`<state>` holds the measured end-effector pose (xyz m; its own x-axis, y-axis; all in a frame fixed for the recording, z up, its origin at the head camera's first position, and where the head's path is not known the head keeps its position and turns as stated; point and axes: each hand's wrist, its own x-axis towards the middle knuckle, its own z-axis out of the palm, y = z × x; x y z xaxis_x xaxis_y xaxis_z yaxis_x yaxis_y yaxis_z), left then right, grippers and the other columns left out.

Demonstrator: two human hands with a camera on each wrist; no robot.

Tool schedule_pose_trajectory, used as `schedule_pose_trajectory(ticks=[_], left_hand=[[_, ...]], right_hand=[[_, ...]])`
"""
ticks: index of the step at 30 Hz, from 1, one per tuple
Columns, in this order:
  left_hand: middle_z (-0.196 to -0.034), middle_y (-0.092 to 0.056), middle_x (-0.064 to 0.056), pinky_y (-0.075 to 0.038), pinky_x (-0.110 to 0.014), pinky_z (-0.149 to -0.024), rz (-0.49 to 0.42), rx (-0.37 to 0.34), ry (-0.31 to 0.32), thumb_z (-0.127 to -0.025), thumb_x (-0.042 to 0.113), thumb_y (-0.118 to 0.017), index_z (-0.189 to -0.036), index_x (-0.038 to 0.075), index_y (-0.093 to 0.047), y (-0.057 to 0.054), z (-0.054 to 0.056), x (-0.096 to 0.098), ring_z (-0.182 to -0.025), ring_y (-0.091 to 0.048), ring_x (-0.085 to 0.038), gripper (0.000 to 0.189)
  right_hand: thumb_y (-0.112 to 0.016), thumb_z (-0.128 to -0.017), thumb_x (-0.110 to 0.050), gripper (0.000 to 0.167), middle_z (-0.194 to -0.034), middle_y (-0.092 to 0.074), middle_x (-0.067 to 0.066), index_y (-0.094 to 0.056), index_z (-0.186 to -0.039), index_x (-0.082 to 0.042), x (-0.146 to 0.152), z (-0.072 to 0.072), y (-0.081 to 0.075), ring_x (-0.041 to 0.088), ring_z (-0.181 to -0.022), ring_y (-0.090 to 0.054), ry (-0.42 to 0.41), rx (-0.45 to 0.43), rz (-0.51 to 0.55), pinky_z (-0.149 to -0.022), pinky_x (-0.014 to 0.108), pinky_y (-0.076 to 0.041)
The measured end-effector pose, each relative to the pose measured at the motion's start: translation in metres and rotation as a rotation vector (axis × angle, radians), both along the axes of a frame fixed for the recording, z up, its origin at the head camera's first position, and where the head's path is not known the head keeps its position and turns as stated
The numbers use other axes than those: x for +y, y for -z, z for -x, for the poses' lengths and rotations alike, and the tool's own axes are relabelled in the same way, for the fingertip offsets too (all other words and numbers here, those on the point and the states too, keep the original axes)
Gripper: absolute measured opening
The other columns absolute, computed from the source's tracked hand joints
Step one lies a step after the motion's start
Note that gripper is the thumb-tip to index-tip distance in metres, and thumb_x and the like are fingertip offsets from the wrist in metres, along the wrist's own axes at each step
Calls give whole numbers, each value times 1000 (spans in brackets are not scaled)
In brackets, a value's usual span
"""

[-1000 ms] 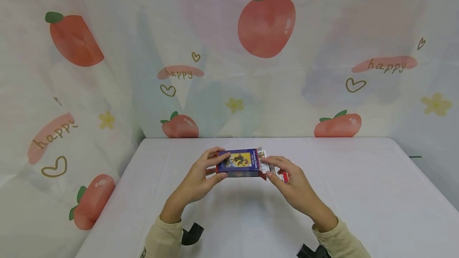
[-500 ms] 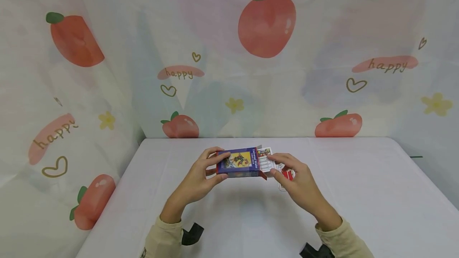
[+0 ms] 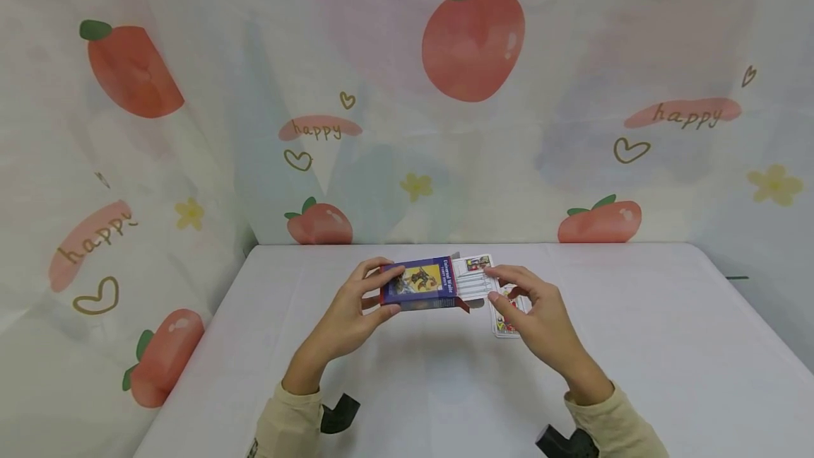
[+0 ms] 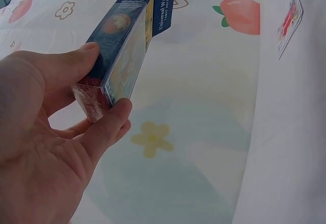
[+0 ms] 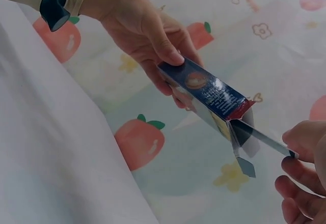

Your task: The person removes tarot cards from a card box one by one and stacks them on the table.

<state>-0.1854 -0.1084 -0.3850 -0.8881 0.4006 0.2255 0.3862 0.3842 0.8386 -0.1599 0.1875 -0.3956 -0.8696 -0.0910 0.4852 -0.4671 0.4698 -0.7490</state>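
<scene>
My left hand (image 3: 352,313) grips the closed end of a blue tarot card box (image 3: 420,283), thumb along one edge and fingers along the other. "Universal Waite" is printed near its open end, where a flap (image 5: 246,166) hangs loose. A stack of tarot cards (image 3: 472,280) sticks partway out of that end. Thumb and fingers of my right hand (image 3: 540,313) pinch the outer end of the stack. In the right wrist view the stack (image 5: 272,145) shows edge-on, thin beside the box's wide mouth. Box and stack are held above the table.
Below my right hand, a few more tarot cards (image 3: 506,325) lie face up on the white tabletop (image 3: 439,387), partly hidden by the fingers. A patterned cloth backdrop (image 3: 381,182) rises behind the table and along its left side.
My right hand has moved right, drawing the stack farther out of the box. The box has tilted slightly, its open end rising. More of the cards on the table now shows.
</scene>
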Motion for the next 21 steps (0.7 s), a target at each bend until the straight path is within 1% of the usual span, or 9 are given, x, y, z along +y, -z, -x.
schedule_pose_trajectory(ticks=[5,11,15,18,21], left_hand=[[-153,-40,-9,-54,-53,-103,-2,-1,-6,-92,6,-73,-145,16,-57,0,0,0,-138,-48,-34,56],[-153,-40,-9,-54,-54,-103,-6,-8,-5,-92,7,-72,-145,17,-57,0,0,-1,-138,-48,-35,56],[-153,-40,-10,-54,-53,-103,-4,-5,0,-93,7,-72,-145,16,-57,0,0,-1,-138,-48,-35,56],[-153,-40,-10,-54,-53,-103,-1,2,0,-93,8,-72,-145,16,-57,0,1,-1,-138,-48,-35,55],[-153,-40,-11,-54,-54,-102,1,11,-2,-93,8,-72,-146,15,-56,1,1,-1,-137,-49,-36,55]], right_hand=[[-69,-92,0,33,-122,-68,16,-69,-125,-2,3,1,0,0,-99,-53,7,22,27,-80,8,-48],[-70,-92,1,34,-124,-67,17,-69,-126,-1,7,3,0,1,-97,-53,24,30,40,-80,8,-48],[-69,-91,4,34,-123,-67,18,-69,-125,1,10,4,-1,2,-95,-53,26,50,77,-79,8,-48],[-69,-91,6,33,-121,-68,11,-69,-123,3,13,5,-1,3,-94,-53,36,61,108,-78,8,-48],[-68,-91,6,32,-119,-66,-5,-68,-123,4,15,6,-1,4,-92,-53,50,64,135,-78,7,-48]])
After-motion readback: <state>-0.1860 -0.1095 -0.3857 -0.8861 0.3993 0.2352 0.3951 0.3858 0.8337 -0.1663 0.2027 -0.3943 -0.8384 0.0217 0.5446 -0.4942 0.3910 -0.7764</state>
